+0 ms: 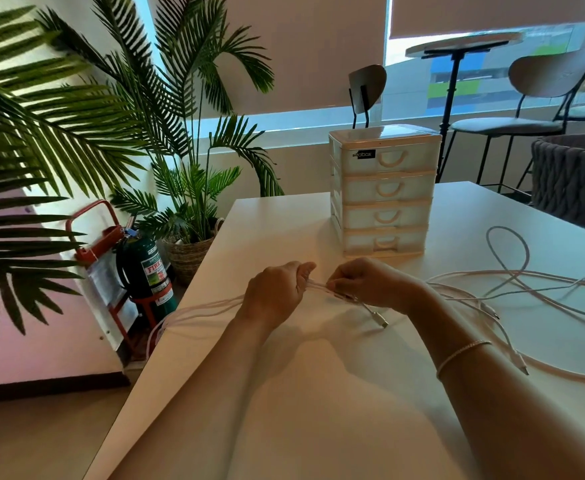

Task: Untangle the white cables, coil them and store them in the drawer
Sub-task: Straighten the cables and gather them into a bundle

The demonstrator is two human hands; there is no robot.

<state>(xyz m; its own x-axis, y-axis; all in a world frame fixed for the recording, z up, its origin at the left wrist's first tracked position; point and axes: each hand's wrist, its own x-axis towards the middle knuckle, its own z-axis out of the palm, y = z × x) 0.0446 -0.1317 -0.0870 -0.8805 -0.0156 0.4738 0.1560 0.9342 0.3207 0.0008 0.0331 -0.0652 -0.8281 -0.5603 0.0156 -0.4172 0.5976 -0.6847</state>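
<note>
Dangling cables (194,311) past table edge (194,289)

White cables (513,282), cream drawer unit (384,192) with black label (366,154), white table (319,393), green palm fronds (76,116), green fire extinguisher (145,265) with red label, dark woven basket (571,181)

A smooth white rectangular table (284,393) carries a cream plastic four-drawer cabinet (383,192) near its far edge and loose white cables (513,282) sprawled beside it.
</note>
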